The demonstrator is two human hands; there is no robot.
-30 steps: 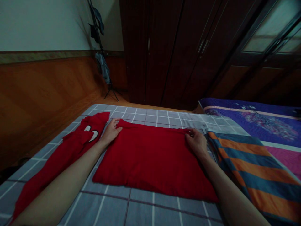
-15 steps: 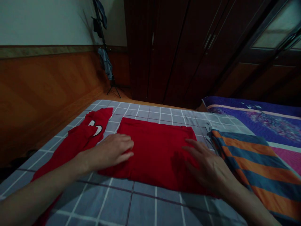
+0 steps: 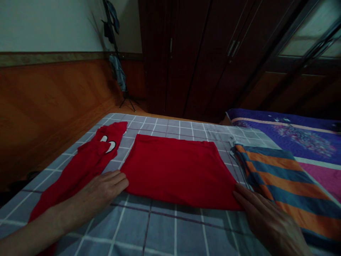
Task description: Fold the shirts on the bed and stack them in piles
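A folded red garment [image 3: 176, 170] lies on the checked bed sheet, its kind not plain from this side. My left hand [image 3: 110, 185] is closed on its near left corner, fingers curled over the edge. At the near right corner my right hand [image 3: 266, 213] pinches the cloth, its thumb hidden. Between the hands the near edge bows slightly and looks a little raised above the sheet. Another red piece of clothing [image 3: 90, 156] with a white, black-edged print lies bunched on the left, partly behind my left forearm.
Orange and blue striped folded cloth [image 3: 287, 181] lies beside my right hand. The grey checked sheet [image 3: 165, 231] runs underneath everything. A purple floral mattress [image 3: 301, 135] adjoins on the right. Beyond the bed stand a dark wardrobe [image 3: 183, 60] and a coat stand [image 3: 117, 53] with hanging clothes.
Both hands have moved from over the red garment outward and toward me to its near corners and closed there. Its near edge has come up slightly and the cloth looks smoother.
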